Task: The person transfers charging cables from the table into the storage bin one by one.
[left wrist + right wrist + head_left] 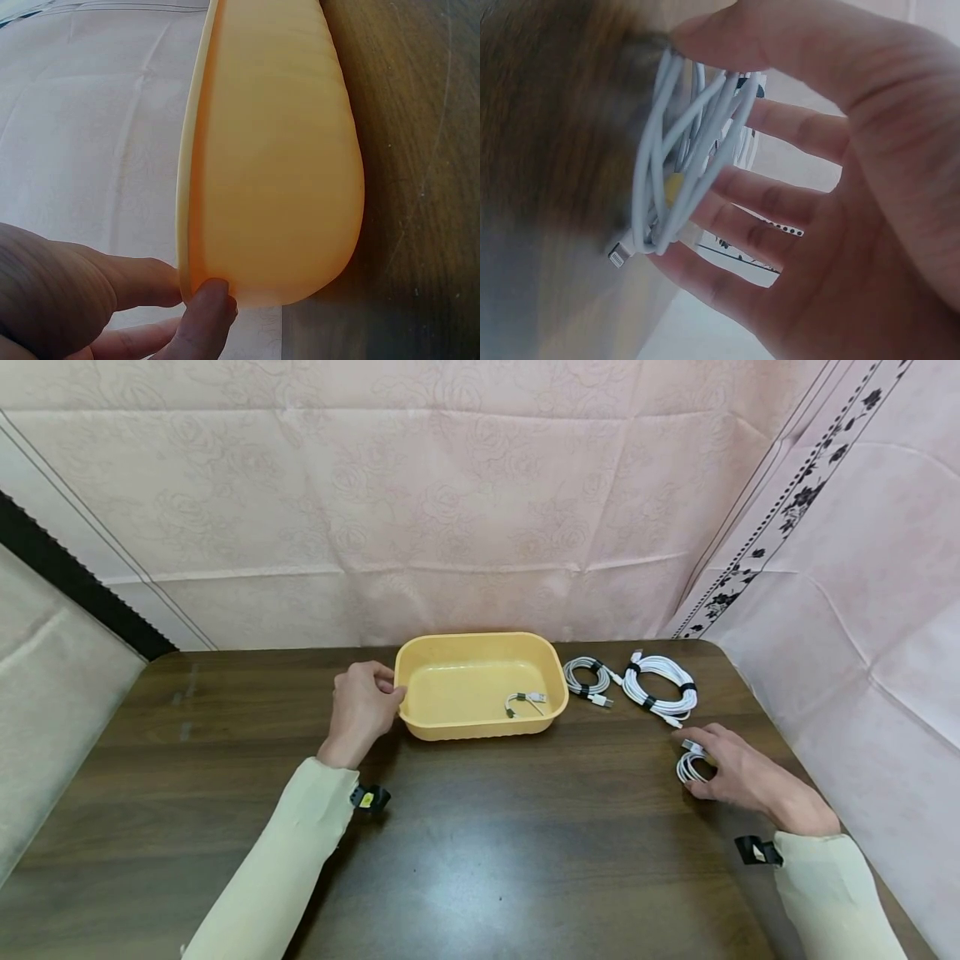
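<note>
My left hand (363, 702) pinches the left end of a yellow plastic basin (480, 732). In the left wrist view, the thumb and a finger sit on either side of the basin's rim (184, 187). At the right of the table, my right hand (738, 772) holds a small coiled white charging cable (682, 768) between thumb and fingers. The right wrist view shows its loops (705, 161), with a small metal-tipped plug (618, 255) sticking out at the lower end. A short white USB cable (536, 697) lies inside the basin, toward its right end.
Two more coiled white cables lie right of the basin: a smaller coil (577, 681) close to its rim and a larger coil (681, 675) with black ties. The brown wooden table (480, 827) ends at a pale patterned cloth (450, 527) behind.
</note>
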Action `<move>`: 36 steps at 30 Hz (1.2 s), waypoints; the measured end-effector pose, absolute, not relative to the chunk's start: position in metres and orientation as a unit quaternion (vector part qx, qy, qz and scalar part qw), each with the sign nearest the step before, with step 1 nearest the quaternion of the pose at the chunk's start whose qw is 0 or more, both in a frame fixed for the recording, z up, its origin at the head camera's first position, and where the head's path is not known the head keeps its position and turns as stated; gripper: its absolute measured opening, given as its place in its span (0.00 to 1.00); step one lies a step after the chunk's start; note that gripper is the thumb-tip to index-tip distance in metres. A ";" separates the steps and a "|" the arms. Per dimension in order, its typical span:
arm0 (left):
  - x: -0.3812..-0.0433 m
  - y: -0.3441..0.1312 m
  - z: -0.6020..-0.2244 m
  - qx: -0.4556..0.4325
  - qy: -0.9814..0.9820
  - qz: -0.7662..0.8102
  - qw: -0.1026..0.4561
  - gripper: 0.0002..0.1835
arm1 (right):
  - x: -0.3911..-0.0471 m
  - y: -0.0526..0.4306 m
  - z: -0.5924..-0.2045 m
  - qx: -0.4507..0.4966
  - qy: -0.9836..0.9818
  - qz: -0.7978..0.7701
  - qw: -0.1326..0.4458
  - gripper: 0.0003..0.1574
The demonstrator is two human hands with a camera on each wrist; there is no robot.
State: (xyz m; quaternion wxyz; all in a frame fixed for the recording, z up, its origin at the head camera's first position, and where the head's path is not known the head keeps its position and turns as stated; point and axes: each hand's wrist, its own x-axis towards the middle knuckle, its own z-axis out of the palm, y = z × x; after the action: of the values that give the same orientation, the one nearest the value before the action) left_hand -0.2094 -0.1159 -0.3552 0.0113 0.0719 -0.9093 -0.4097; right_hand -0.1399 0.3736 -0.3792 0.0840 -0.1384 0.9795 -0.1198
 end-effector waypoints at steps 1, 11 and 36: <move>-0.209 -0.116 -0.355 0.072 -0.910 -0.409 0.012 0.15 | -0.140 0.373 -0.379 -0.139 0.979 -0.120 0.084 0.43; -0.210 -0.116 -0.355 0.072 -0.911 -0.406 0.010 0.15 | -0.138 0.373 -0.375 -0.132 0.980 -0.118 0.089 0.42; -0.209 -0.116 -0.357 0.060 -0.917 -0.393 0.038 0.14 | -0.141 0.368 -0.369 -0.149 0.980 -0.100 0.088 0.42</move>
State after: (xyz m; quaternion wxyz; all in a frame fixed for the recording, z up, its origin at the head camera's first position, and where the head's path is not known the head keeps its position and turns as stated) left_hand -0.2093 -0.1165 -0.3572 0.0379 0.0600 -0.9167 -0.3931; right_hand -0.1411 0.3676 -0.3687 0.0876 -0.1495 0.9797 -0.1005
